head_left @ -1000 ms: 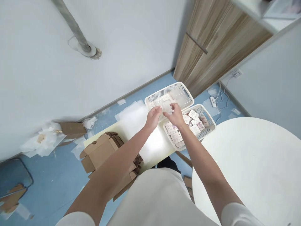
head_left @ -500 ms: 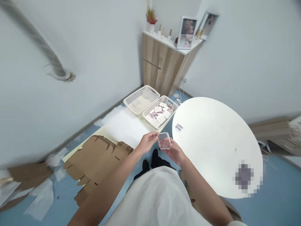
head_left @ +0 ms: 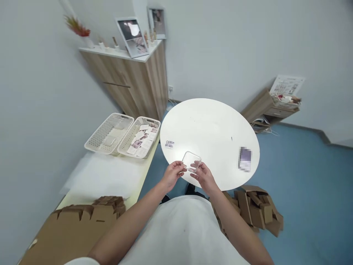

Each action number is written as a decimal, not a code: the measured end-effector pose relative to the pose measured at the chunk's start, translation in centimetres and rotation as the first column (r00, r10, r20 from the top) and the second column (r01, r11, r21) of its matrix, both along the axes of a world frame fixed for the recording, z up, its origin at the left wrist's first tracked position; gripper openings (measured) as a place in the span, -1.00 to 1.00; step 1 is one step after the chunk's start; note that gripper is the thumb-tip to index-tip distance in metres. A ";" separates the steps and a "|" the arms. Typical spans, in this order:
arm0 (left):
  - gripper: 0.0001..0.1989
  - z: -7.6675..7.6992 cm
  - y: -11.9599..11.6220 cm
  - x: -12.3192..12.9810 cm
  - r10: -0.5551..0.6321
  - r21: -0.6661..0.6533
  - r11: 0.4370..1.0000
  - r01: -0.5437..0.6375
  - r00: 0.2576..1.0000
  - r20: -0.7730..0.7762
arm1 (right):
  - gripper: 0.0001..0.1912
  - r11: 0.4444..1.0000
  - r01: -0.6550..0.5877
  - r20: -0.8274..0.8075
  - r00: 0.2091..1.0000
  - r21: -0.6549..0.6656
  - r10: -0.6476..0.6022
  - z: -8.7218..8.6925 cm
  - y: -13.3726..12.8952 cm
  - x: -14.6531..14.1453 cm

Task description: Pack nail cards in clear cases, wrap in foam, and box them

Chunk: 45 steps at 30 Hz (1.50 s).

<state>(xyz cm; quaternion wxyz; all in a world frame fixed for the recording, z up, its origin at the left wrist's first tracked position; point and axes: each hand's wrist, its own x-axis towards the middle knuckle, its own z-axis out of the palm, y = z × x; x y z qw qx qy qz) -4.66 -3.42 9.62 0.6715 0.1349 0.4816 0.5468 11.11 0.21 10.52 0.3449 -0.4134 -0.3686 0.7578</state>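
A clear, square plastic box [head_left: 191,159] is held over the near edge of the round white table [head_left: 209,129]. My left hand [head_left: 173,175] pinches its left corner between thumb and fingers. On the other side, my right hand [head_left: 204,176] has its fingers closed around the lower right corner; some fingers show through the clear plastic. I cannot make out anything inside the box. A small sheet with purple-grey shapes [head_left: 169,144] lies on the table, left of the box.
To the left, a white basket [head_left: 93,141] holds clear boxes, beside a basket [head_left: 121,147] of printed cards. White sheets [head_left: 102,176] and flattened cardboard [head_left: 74,232] lie nearer. A blurred-out item [head_left: 245,159] is on the table; cardboard boxes [head_left: 256,209] sit below right. A wooden cabinet [head_left: 129,84] stands behind.
My view has turned right, and the clear box in both hands is now over the white table instead of the floor beside it. The box is tilted differently.
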 end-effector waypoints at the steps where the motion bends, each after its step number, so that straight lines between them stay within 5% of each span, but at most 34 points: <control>1: -0.75 -0.1 0.7 1.4 0.001 -0.021 1.000 0.000 1.000 0.019 | -0.58 0.996 0.074 0.042 0.996 0.046 -0.076 -0.4 0.4 0.9; 4: -0.74 -0.6 2.8 5.5 -0.014 -0.064 0.998 0.016 0.999 0.030 | -0.61 0.950 0.281 0.100 0.950 0.138 -0.296 -1.5 1.8 3.4; 8: -0.71 -1.4 5.2 8.6 -0.120 -0.069 0.991 0.113 0.987 -0.105 | -0.68 0.919 0.365 0.131 0.914 0.152 -0.384 -2.2 4.0 6.6; 14: -0.52 -0.8 9.1 8.8 -0.130 0.113 0.970 0.215 0.852 -0.508 | -0.71 0.953 0.260 0.182 0.941 0.156 -0.287 -2.6 6.6 10.5; 20: -0.67 0.0 10.7 9.1 -0.296 0.020 0.903 0.430 0.654 -0.697 | -0.73 0.976 0.139 0.212 0.962 0.166 -0.173 -3.8 8.2 12.3; 23: -0.70 -0.5 10.3 9.8 -0.336 -0.017 0.903 0.429 0.683 -0.648 | -0.70 0.977 0.136 0.220 0.961 0.162 -0.170 -4.2 8.8 12.7; 29: -0.63 -1.7 9.6 10.5 -0.303 -0.118 0.953 0.279 0.864 -0.403 | -0.37 0.984 0.155 0.163 0.972 0.094 -0.168 -3.8 8.8 13.4; 35: -0.64 -2.0 9.4 10.8 -0.360 -0.126 0.933 0.338 0.890 -0.281 | -0.56 0.990 0.128 0.215 0.967 0.065 -0.139 -3.5 7.9 13.3; 39: -0.54 -1.6 9.4 10.5 -0.419 -0.071 0.902 0.427 0.820 -0.389 | -0.62 0.986 0.147 0.241 0.957 0.072 -0.160 -3.3 7.6 13.3; 45: 0.01 -0.2 10.0 9.2 -0.361 0.043 0.818 0.573 0.570 -0.738 | -0.66 0.986 0.144 0.222 0.962 0.078 -0.158 -2.4 7.6 13.7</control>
